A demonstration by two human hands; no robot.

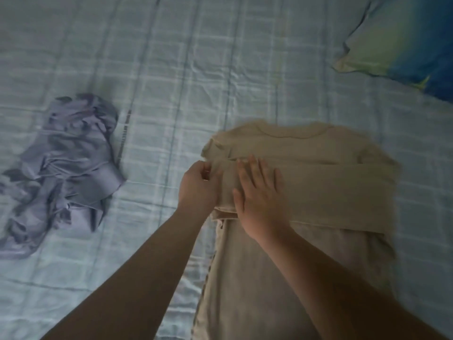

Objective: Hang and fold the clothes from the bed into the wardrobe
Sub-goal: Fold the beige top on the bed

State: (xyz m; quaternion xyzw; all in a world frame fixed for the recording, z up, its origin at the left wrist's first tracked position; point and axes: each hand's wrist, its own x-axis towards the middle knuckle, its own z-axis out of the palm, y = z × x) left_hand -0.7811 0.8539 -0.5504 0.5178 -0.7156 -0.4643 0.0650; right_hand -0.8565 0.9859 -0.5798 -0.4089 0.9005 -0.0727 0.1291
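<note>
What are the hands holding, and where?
The left hand pinches the left edge of the beige shirt's folded part. The right hand lies flat on the shirt, holding nothing.

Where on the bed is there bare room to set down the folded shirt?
Bare sheet spans the far side, and a strip lies between the purple clothes and beige shirt. Crowded: the shirt under both hands, and the pillow corner.
</note>
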